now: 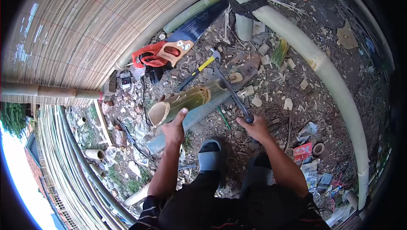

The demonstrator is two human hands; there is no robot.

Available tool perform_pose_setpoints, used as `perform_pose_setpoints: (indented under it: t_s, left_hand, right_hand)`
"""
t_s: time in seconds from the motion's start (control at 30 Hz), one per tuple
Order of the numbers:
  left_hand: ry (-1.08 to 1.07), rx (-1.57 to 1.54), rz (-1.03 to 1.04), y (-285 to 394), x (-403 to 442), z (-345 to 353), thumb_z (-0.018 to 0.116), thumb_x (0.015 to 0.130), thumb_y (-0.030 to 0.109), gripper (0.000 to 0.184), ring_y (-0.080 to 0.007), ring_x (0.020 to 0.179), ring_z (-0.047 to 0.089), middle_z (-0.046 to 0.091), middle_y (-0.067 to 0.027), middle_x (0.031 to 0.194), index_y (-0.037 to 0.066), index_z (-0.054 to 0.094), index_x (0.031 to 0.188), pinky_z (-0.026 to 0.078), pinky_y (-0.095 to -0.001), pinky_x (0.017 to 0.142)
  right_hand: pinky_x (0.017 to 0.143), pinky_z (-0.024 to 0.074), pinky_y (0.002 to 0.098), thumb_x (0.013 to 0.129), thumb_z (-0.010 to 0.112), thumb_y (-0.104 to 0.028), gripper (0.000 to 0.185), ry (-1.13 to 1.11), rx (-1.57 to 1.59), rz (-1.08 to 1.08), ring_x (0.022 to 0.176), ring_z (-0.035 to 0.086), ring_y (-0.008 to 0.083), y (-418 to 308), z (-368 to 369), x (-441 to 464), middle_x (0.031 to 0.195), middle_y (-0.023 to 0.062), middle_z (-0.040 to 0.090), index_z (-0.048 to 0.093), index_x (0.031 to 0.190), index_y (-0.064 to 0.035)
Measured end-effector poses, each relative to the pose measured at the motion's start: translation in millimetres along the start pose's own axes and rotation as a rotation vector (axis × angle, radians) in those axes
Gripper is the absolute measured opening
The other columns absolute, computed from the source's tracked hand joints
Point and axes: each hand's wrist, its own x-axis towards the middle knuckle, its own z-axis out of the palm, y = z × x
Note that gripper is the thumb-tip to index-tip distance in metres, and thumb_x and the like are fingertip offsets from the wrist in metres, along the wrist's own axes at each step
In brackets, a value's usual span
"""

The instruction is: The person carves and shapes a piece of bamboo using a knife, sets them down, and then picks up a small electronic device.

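A thick green bamboo piece (186, 102), with an angled cut at its left end, lies tilted over a worn board (199, 113). My left hand (174, 130) is closed on its lower left end, thumb on top. In my right hand (256, 128) is the handle of a long dark tool (231, 87), whose far end reaches up left across the right part of the bamboo. A hammer with a yellow and black handle (199, 70) rests on the ground just beyond the bamboo.
A handsaw (176, 51) and a red bag (148, 56) lie at the upper left by the slatted bamboo screen (80, 26). A bent bamboo pole (335, 77) arcs down the right side. Wood chips and litter cover the ground. Bamboo poles (76, 162) stand at the left.
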Motion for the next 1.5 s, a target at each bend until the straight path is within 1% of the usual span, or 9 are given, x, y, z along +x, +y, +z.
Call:
perform_pose_setpoints:
  t_s: [0.4, 0.43, 0.53, 0.7, 0.83, 1.1, 1.2, 1.33, 1.5]
  left_hand:
    - [-0.030, 0.172, -0.035, 4, -6, 21, 0.085, 0.085, 0.009, 0.072, -0.0283, 0.132, 0.056, 0.056, -0.0160, 0.144, 0.000, 0.046, 0.144, 0.045, -0.0463, 0.115]
    - [-0.034, 0.173, -0.043, 1, -8, 18, 0.085, 0.085, 0.009, 0.072, -0.0283, 0.132, 0.056, 0.056, -0.0160, 0.144, 0.000, 0.046, 0.144, 0.045, -0.0463, 0.115]
    - [0.010, 0.138, -0.015, -9, -8, 19, 0.085, 0.086, 0.010, 0.071, -0.0272, 0.131, 0.057, 0.058, -0.0161, 0.142, -0.001, 0.045, 0.144, 0.045, -0.0448, 0.115]
    - [0.015, 0.222, -0.041, -17, -9, 3, 0.089, 0.083, 0.011, 0.081, -0.0268, 0.130, 0.058, 0.059, -0.0161, 0.139, 0.000, 0.039, 0.146, 0.045, -0.0439, 0.115]
    - [-0.031, 0.218, 0.028, -9, -11, 11, 0.087, 0.083, 0.010, 0.079, -0.0267, 0.128, 0.059, 0.060, -0.0163, 0.137, 0.000, 0.040, 0.145, 0.046, -0.0437, 0.114]
    - [0.095, 0.079, -0.147, -10, -7, 10, 0.087, 0.083, 0.012, 0.080, -0.0287, 0.127, 0.059, 0.061, -0.0175, 0.136, -0.003, 0.041, 0.145, 0.042, -0.0460, 0.116]
    - [0.027, 0.123, -0.083, -19, -4, -3, 0.078, 0.090, 0.018, 0.065, -0.0242, 0.122, 0.063, 0.062, -0.0134, 0.135, 0.000, 0.049, 0.146, 0.054, -0.0375, 0.104]
    - [0.070, -0.001, -0.189, -21, -2, -8, 0.075, 0.095, 0.017, 0.051, -0.0251, 0.122, 0.064, 0.064, -0.0142, 0.131, -0.002, 0.056, 0.139, 0.054, -0.0382, 0.106]
    - [0.087, 0.029, -0.180, -19, -4, -6, 0.077, 0.091, 0.009, 0.063, -0.0277, 0.122, 0.065, 0.061, -0.0177, 0.137, -0.003, 0.048, 0.146, 0.056, -0.0368, 0.105]
  right_hand:
    - [0.062, 0.0519, 0.0438, 0.087, 0.082, -0.052, 0.055, 0.117, -0.167, -0.100, 0.060, 0.066, 0.0317, -5, 16, 5, 0.067, 0.0134, 0.067, 0.067, 0.082, -0.0001]
    - [0.055, 0.0496, 0.0390, 0.087, 0.084, -0.048, 0.050, 0.187, -0.208, -0.167, 0.051, 0.061, 0.0212, -8, 18, 5, 0.061, 0.0067, 0.063, 0.066, 0.082, -0.0014]
    - [0.052, 0.0480, 0.0391, 0.089, 0.084, -0.042, 0.045, 0.259, -0.182, -0.302, 0.050, 0.060, 0.0196, -33, 12, 10, 0.059, 0.0055, 0.062, 0.066, 0.082, -0.0013]
    - [0.061, 0.0555, 0.0463, 0.085, 0.083, -0.031, 0.035, 0.357, 0.266, -0.452, 0.060, 0.070, 0.0363, -160, -26, -17, 0.065, 0.0150, 0.069, 0.069, 0.082, 0.0002]
    - [0.058, 0.0541, 0.0396, 0.084, 0.082, -0.021, 0.024, 0.260, -0.171, -0.275, 0.058, 0.070, 0.0275, -22, 34, 42, 0.064, 0.0116, 0.068, 0.071, 0.084, 0.0011]
    - [0.075, 0.0599, 0.0463, 0.085, 0.076, -0.027, 0.025, 0.242, 0.173, -0.321, 0.078, 0.075, 0.0366, -128, -5, 15, 0.080, 0.0178, 0.075, 0.075, 0.091, -0.0027]
    - [0.077, 0.0601, 0.0468, 0.085, 0.077, -0.030, 0.029, 0.015, -0.111, 0.016, 0.078, 0.075, 0.0377, -10, 41, 50, 0.082, 0.0184, 0.075, 0.076, 0.095, -0.0027]
    - [0.060, 0.0582, 0.0430, 0.086, 0.075, -0.019, 0.021, -0.002, -0.293, -0.140, 0.061, 0.073, 0.0300, -53, 16, 44, 0.069, 0.0175, 0.071, 0.075, 0.092, 0.0007]
    - [0.066, 0.0582, 0.0430, 0.085, 0.075, -0.021, 0.023, 0.303, 0.122, -0.581, 0.064, 0.072, 0.0360, -89, 13, 27, 0.072, 0.0171, 0.072, 0.073, 0.089, 0.0013]
